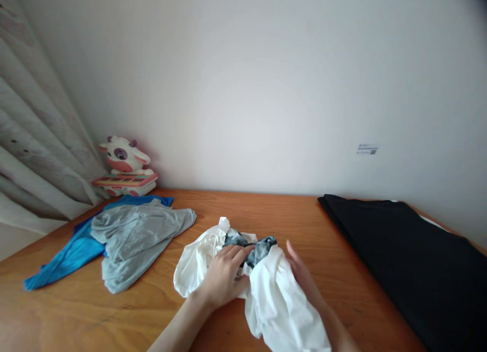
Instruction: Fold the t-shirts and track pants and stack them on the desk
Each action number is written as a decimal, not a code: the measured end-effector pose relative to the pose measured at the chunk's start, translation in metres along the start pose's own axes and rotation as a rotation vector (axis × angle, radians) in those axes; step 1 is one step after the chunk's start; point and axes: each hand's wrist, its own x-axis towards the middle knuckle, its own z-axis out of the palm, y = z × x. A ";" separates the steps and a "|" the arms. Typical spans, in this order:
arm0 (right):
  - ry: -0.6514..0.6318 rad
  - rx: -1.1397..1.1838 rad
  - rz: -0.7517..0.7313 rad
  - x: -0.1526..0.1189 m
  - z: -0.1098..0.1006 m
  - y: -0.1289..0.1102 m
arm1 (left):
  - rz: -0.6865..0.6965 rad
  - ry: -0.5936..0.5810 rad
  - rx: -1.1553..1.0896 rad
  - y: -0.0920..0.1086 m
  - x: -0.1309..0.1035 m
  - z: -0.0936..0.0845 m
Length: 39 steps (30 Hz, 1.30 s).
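A bunched white garment (281, 301) with a grey-and-black patterned part (262, 250) lies in front of me on the wooden table. My left hand (228, 271) is closed over its middle, fingers bent across the patterned cloth and thumb on the near side. More white fabric (198, 260) spreads out to the left of that hand. Seen edge-on, my right hand (302, 276) is against the garment's right side with its visible fingers stretched out. White cloth hides part of this hand and drapes toward me beside the forearm.
At the left, a grey garment (137, 235) lies over a blue one (68, 263). Behind them a cow-shaped toy keyboard (127, 167) stands near the curtain (34, 139). Folded black cloth (395, 250) covers the table's right side. A wall (243, 88) rises at the back edge.
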 end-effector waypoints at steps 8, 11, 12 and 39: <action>0.136 0.334 0.205 0.008 -0.020 0.031 | -0.507 0.515 -0.496 -0.014 0.010 -0.009; 0.102 0.274 0.122 0.003 -0.012 0.042 | -0.616 0.547 -0.727 -0.003 0.013 -0.013; 0.072 0.257 0.085 0.000 -0.007 0.043 | -0.636 0.517 -0.795 0.002 0.013 -0.013; 0.640 -0.545 -0.304 0.011 -0.029 0.059 | -0.541 0.336 -1.084 -0.002 0.011 0.004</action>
